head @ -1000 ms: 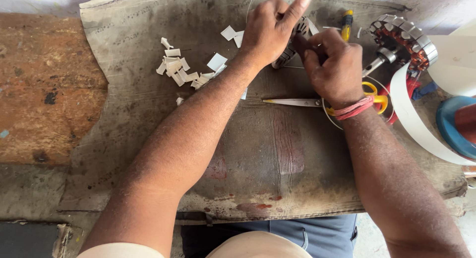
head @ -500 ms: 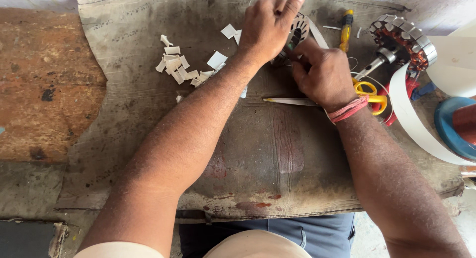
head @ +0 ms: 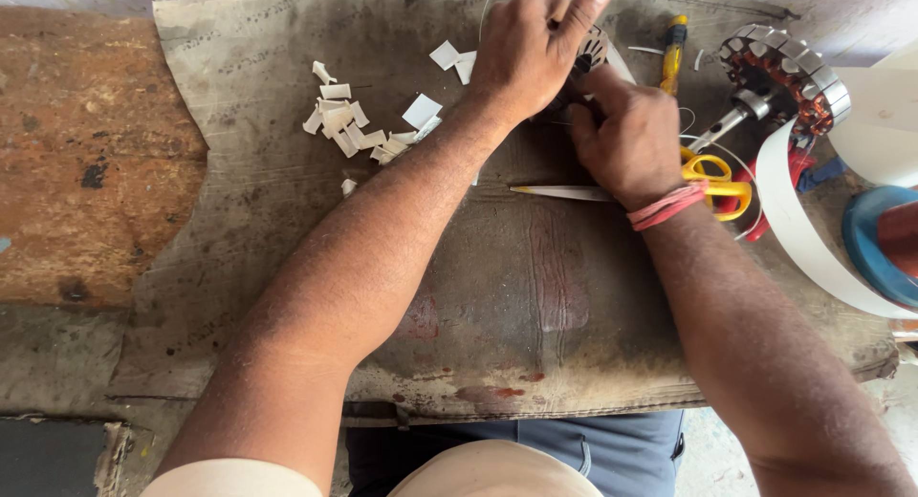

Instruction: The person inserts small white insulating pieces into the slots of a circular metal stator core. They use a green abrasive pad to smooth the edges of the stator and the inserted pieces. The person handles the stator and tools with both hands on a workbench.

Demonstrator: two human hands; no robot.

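- While both hands worked at the far edge, the stained grey mat (head: 535, 296) covered most of the bench, and the rusty board (head: 86, 162) lay to its left.
- Left hand (head: 526, 53) curled over the small slotted motor core (head: 595, 46), index finger raised; the core sat at the mat's far side, mostly covered.
- Right hand (head: 626, 139), fingers pressed together, pinched something against the core; what it pinched could not be made out.
- Step judged: fitting an insulation piece into a core slot; the next move would call for a steady core and a fine push.
- White paper strip (head: 813, 248) ran off the right edge, as did the blue reel (head: 875, 248).
- Wound stator (head: 789, 76), yellow-handled scissors (head: 712, 177) half hidden by the wrist, and cut paper scraps (head: 359, 129) lay nearby.
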